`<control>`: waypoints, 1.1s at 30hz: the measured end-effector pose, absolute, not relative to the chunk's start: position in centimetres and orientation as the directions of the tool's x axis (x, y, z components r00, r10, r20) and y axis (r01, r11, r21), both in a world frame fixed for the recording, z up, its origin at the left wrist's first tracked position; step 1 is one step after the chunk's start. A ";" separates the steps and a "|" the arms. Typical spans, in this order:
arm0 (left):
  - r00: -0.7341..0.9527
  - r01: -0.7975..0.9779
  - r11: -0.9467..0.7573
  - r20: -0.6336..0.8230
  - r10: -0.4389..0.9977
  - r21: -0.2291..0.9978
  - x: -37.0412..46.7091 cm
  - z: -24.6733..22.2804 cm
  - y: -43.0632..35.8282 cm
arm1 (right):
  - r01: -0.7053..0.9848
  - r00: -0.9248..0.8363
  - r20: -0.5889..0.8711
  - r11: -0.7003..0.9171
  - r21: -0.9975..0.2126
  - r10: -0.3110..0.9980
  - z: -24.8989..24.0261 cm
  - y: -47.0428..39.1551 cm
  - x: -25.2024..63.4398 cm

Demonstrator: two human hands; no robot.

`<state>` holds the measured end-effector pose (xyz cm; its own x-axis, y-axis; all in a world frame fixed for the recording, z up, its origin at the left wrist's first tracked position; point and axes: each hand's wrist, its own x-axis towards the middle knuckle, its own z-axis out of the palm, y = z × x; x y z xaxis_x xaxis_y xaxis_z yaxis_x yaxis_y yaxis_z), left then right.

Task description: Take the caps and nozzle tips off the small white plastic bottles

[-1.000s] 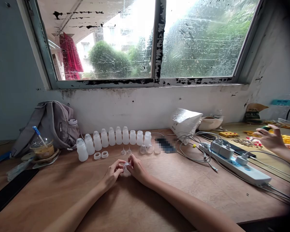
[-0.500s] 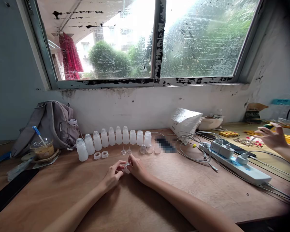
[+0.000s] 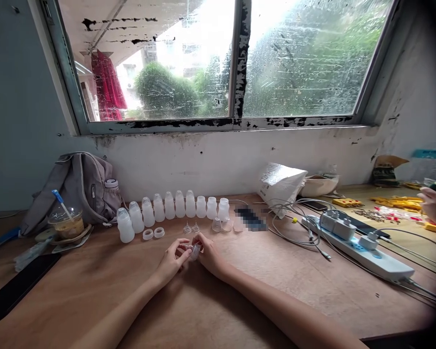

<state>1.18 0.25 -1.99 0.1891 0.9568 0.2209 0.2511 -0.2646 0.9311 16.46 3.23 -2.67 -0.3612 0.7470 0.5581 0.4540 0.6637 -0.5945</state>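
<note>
Seemingly empty bottles, cup with brown drink

A person's bare forearms reach in from the lower edge of the view, the left forearm and the right forearm angling inward until the hands nearly meet at center; the left hand and the right hand face each other, fingers bent, thumbs and fingertips drawn close together
</note>
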 end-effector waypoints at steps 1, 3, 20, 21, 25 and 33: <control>0.208 0.257 -0.265 0.215 0.954 0.929 1.1 -2.0 0.3 | 0.452 -0.372 0.570 0.679 -0.579 0.733 -2.7 3.3 16.5; 0.216 0.260 -0.257 0.203 0.955 0.931 0.9 -1.8 0.3 | 0.443 -0.415 0.587 0.718 -0.537 0.695 -2.5 3.7 16.8; -0.061 0.199 -0.237 0.253 0.966 0.951 -1.6 -1.9 2.5 | 0.809 -0.062 0.415 0.289 -0.512 0.908 2.9 16.5 17.2; -0.066 0.184 -0.235 0.251 0.966 0.954 -1.7 -1.8 2.5 | 0.811 -0.058 0.427 0.292 -0.507 0.902 3.0 16.4 17.1; -0.092 0.149 -0.237 0.252 0.963 0.960 -1.7 -1.1 2.2 | 0.804 -0.085 0.509 0.361 -0.472 0.857 3.3 14.1 17.4; -0.019 0.060 -0.216 0.218 0.976 0.974 -0.6 -1.0 1.2 | 0.619 -0.224 0.710 0.660 -0.426 0.668 3.4 6.3 20.1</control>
<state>-0.60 1.17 -1.04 -0.0195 0.9758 0.2178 0.0601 -0.2163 0.9745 20.08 6.29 3.40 -0.2239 0.6680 0.7097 0.6190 0.6599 -0.4259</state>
